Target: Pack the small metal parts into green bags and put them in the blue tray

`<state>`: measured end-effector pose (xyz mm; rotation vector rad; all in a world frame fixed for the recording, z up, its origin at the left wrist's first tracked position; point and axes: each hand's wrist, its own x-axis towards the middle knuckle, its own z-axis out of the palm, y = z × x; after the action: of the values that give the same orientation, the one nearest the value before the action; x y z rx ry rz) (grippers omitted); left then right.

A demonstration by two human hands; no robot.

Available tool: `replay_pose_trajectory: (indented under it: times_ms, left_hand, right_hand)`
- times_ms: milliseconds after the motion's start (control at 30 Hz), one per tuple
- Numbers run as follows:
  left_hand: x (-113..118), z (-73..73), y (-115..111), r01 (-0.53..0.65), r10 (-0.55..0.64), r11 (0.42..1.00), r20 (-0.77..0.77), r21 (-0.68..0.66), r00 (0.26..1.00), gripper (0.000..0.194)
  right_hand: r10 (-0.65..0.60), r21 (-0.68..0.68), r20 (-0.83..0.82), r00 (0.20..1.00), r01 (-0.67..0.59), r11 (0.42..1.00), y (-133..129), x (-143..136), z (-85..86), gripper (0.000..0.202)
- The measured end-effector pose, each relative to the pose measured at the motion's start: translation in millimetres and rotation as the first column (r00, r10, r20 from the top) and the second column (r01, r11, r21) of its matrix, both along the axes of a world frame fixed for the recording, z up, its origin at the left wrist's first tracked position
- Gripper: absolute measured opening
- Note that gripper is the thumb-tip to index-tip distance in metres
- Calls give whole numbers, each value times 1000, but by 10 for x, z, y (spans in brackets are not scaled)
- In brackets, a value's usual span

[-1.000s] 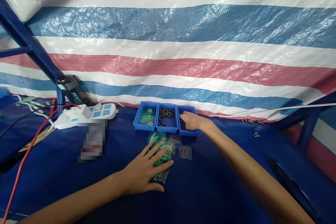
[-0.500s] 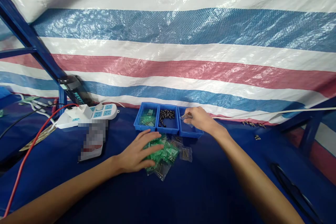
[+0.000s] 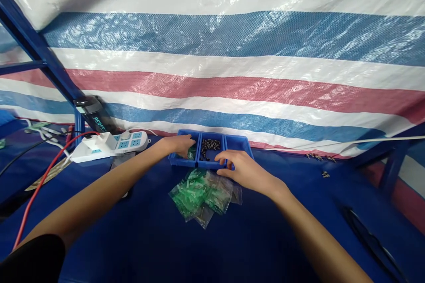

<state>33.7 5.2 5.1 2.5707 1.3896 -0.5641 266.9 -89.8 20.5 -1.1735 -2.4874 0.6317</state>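
My left hand (image 3: 182, 145) reaches into the left blue bin (image 3: 173, 159), with its fingers down among small green packets (image 3: 191, 154); what its fingertips hold, if anything, is hidden. My right hand (image 3: 244, 169) hovers at the front of the middle and right bins, fingers apart and slightly curled, with nothing in it. Black screw-like parts (image 3: 210, 144) lie in the middle bin (image 3: 212, 164). No contents show in the right bin (image 3: 239, 143). In front of the bins a pile of clear bags with green pieces (image 3: 195, 194) lies on the blue table (image 3: 245, 243).
At the left are a white power strip (image 3: 135, 142), a dark bottle (image 3: 94, 112), a red cable (image 3: 37, 188) and a partly covered phone. Small metal parts (image 3: 325, 174) and a black strap-like item (image 3: 372, 239) lie at the right.
My left hand has moved from the bag pile up into the left bin. My right hand has come out of the right bin, moved left and forward, and the clear packet it held is gone from it.
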Motion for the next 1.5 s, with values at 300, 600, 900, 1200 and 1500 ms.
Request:
replay_pose_trajectory:
  times_ms: [300,600,900,1200,1500]
  left_hand:
    - [30,-131,18,-24,13,984,64,177,998,43]
    - [-5,-173,28,3,-37,978,160,210,986,29]
    - [-25,-153,2,-48,41,993,58,111,997,63]
    - [56,-327,-37,-142,111,935,113,325,987,43]
    - [-67,135,-225,-257,82,864,383,433,920,33]
  right_hand:
    - [-12,-58,-11,1000,11,998,-1,122,4,26]
    - [-37,-107,-25,999,34,994,34,235,9,30]
    - [-58,-122,-31,998,54,991,85,304,61,33]
    - [-35,-128,-37,999,30,991,78,264,3,32]
    - [-46,-149,-49,998,38,988,46,298,132,31]
